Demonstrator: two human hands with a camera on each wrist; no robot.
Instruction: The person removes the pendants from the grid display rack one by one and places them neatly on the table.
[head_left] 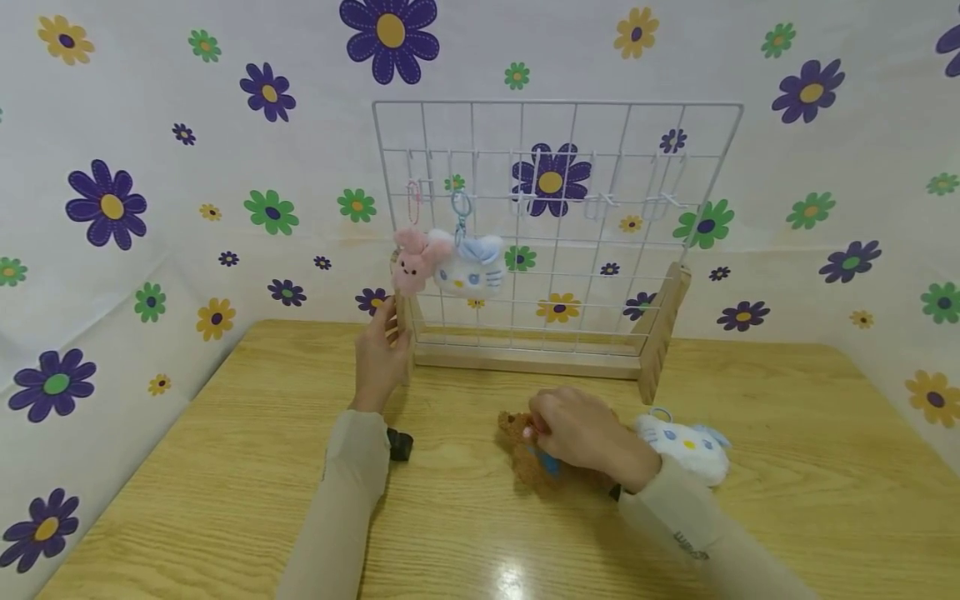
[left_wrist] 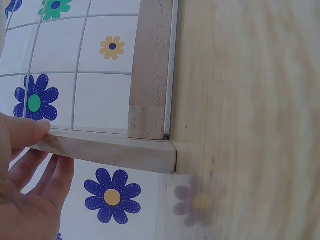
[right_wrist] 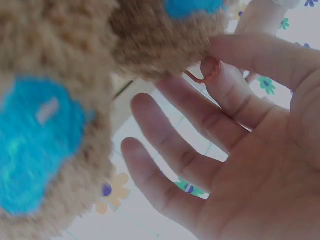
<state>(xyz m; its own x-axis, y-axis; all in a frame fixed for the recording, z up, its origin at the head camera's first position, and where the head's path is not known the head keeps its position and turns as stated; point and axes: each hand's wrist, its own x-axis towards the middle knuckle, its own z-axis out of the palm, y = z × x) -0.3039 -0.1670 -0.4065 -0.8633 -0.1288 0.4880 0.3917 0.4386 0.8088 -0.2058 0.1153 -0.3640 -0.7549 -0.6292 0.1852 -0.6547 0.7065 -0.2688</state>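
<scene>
A white wire grid rack [head_left: 555, 225] on a wooden base [head_left: 525, 360] stands at the back of the table. A pink bunny plush [head_left: 411, 262] and a white cat plush [head_left: 472, 268] hang from its hooks. My left hand [head_left: 381, 354] grips the rack's left wooden foot [left_wrist: 110, 152], thumb on one side and fingers [left_wrist: 47, 175] on the other. My right hand [head_left: 581, 433] rests over a brown bear plush [head_left: 525, 458] lying on the table. Thumb and forefinger pinch the bear plush [right_wrist: 60, 100] by its orange ring [right_wrist: 210, 70], while the other fingers [right_wrist: 165, 135] stay straight.
A second white cat plush [head_left: 686, 446] with a blue ring lies on the wooden table [head_left: 225, 467] just right of my right hand. Flower-print cloth [head_left: 112, 208] walls in the back and both sides. Several bare hooks [head_left: 607, 200] stick out of the rack's right half.
</scene>
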